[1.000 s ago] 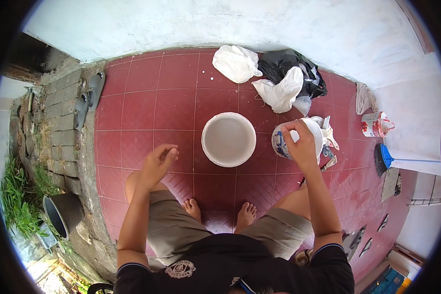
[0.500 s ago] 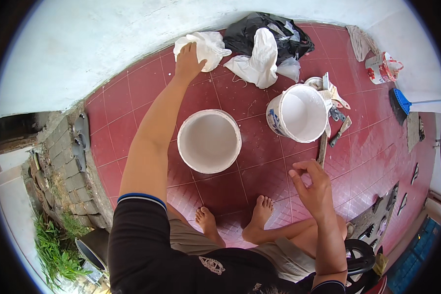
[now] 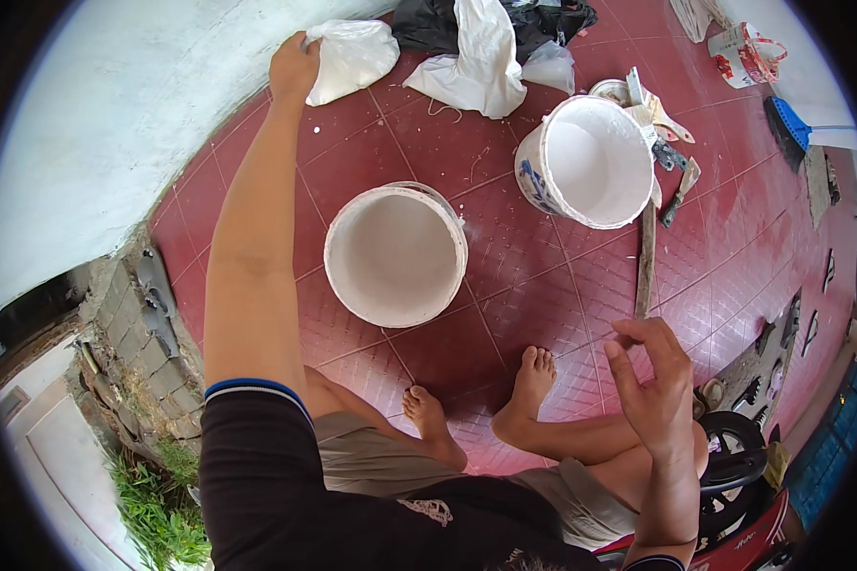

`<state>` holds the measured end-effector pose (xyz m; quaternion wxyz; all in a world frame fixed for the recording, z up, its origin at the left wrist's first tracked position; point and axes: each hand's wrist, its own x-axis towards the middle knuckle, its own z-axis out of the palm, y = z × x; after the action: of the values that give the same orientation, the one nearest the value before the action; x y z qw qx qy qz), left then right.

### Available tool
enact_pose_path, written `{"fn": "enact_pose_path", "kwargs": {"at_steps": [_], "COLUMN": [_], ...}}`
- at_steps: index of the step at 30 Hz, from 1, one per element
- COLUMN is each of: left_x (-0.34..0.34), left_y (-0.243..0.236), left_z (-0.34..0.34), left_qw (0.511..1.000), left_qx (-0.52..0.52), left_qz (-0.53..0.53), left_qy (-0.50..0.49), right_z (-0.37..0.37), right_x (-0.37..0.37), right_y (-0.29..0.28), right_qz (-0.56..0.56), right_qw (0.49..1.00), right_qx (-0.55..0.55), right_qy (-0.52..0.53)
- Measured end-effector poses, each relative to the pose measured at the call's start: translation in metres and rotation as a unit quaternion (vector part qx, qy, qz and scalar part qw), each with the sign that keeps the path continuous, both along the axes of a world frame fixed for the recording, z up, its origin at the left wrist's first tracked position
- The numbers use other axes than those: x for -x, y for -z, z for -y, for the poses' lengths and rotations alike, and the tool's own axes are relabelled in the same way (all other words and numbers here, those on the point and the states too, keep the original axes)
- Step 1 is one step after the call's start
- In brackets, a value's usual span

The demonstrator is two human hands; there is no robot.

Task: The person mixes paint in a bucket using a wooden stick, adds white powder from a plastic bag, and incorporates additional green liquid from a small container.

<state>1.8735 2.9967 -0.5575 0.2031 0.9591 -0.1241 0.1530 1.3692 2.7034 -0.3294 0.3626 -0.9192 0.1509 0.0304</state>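
Observation:
My left arm reaches out to the far wall, where my left hand [image 3: 295, 67] grips the gathered end of a white bag [image 3: 357, 59]. The bag looks filled and slumps to the right of the hand. My right hand [image 3: 655, 376] hovers above my right knee, loosely curled, with thumb and forefinger apart and nothing in it. In front of my feet stands a round white bucket [image 3: 396, 254] with a pale inside. Farther right is a second white bucket [image 3: 597, 162] with blue marks on its outer wall.
A crumpled white bag [image 3: 481, 71] lies against a black plastic bag [image 3: 427, 24]. Scrapers [image 3: 681, 190] and a brush [image 3: 669, 122] surround the right bucket, with a wooden strip [image 3: 646, 262] nearby. Farther right are a red-and-white pail [image 3: 741, 57] and a blue broom [image 3: 788, 122].
My left hand has gone from resting on the white bag to gripping its left end. The bag's shape is more gathered. The whole view has shifted, and my right hand stays curled.

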Motion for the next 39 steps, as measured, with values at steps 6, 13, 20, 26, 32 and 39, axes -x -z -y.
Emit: {"fn": "enact_pose_path", "kwargs": {"at_steps": [6, 13, 20, 26, 32, 39], "left_x": [0.001, 0.031, 0.122, 0.186, 0.234, 0.256], "left_y": [-0.063, -0.204, -0.411, -0.550, -0.613, -0.623], "left_z": [-0.008, -0.028, -0.023, -0.033, -0.034, -0.040], "left_qw": [0.998, 0.994, 0.981, 0.950, 0.946, 0.946], "left_qx": [0.008, -0.032, 0.046, 0.160, 0.178, 0.209], "left_qz": [-0.042, -0.089, -0.071, -0.105, -0.096, -0.064], "left_qy": [0.047, 0.051, 0.176, 0.248, 0.253, 0.239], "right_z": [-0.013, -0.019, -0.030, -0.088, -0.115, -0.126], "right_x": [-0.015, -0.045, -0.121, -0.208, -0.202, -0.187], "right_y": [-0.006, 0.007, 0.024, -0.080, -0.138, -0.163], "right_qz": [0.025, 0.063, 0.117, 0.178, 0.298, 0.313], "right_qw": [0.999, 0.996, 0.934, 0.822, 0.733, 0.731], "right_qx": [-0.013, -0.052, -0.336, -0.532, -0.592, -0.593], "right_qy": [-0.028, -0.038, -0.014, -0.100, -0.151, -0.125]}}
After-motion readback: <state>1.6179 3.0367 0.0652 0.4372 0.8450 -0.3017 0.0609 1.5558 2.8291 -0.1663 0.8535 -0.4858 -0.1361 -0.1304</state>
